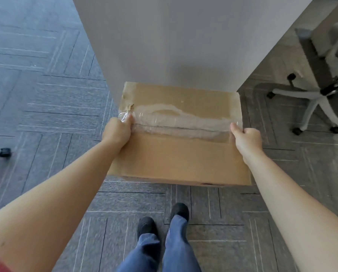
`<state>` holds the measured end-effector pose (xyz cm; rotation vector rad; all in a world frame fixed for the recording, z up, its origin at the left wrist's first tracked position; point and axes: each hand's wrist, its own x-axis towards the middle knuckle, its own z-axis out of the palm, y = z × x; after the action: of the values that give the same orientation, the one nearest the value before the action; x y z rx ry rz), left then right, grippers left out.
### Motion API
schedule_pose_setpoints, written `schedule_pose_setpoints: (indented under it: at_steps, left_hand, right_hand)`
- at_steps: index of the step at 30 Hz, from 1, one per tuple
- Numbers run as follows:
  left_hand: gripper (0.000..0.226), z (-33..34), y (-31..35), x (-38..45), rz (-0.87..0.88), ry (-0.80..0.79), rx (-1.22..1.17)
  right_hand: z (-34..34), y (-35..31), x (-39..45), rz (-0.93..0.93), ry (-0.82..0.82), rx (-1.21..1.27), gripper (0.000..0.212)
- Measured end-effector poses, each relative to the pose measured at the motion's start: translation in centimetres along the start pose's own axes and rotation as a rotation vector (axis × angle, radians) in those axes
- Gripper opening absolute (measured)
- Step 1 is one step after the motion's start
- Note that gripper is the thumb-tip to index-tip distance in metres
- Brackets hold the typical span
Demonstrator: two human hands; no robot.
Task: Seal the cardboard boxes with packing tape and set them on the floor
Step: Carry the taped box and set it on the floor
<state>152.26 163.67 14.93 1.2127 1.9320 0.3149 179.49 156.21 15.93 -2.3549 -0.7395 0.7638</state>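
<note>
Nearest the camera are the person's dark shoes [164, 218] and blue trouser legs, standing on grey patterned carpet floor [46, 107]. Just beyond the feet, held out in front of the body and above the carpet, is the flat brown cardboard box [179, 154], its top seam covered by a wrinkled strip of clear packing tape [176, 122] that runs side to side. Whether its far edge touches the white surface [174, 46] behind it cannot be told.

The box looks stiff and probably light, since two hands carry it level by the short ends; the board should take a firm squeeze, but the glossy tape may be slippery, so bare cardboard at the side walls is the better hold.

The left hand [118, 130] grips the left end, fingers curled down over the edge right at a loose, crumpled tape tail. The right hand [247, 138] grips the right end, thumb lying on the top face at the tape's end, the other fingers wrapped around the side out of sight.

Farther right stands a white office chair base on castors [311, 103].
</note>
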Motion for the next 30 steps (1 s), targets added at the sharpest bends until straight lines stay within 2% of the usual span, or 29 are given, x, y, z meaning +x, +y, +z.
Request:
schedule_pose_setpoints:
  at_steps: [9,16,19,25,30]
  left_hand:
    - [0.053,11.8,-2.9,12.2,0.054,0.059,0.058]
    - [0.06,19.5,-6.3,20.1,0.126,0.103,0.107]
    - [0.061,21.3,-7.7,21.9,0.138,0.113,0.111]
    - [0.061,22.6,-10.5,23.9,0.086,0.112,0.067]
    - [0.062,22.7,-12.3,24.9,0.057,0.117,0.091]
  right_hand:
    - [10.4,6.6,14.0,-0.048,-0.009,-0.023,0.046]
    - [18.8,12.7,21.5,-0.051,-0.005,0.037,0.043]
    - [21.1,14.2,23.0,-0.054,-0.015,0.041,0.05]
    - [24.4,15.5,23.9,-0.045,-0.068,0.054,0.038]
    - [26.5,16.3,23.5,-0.058,-0.096,0.041,0.042]
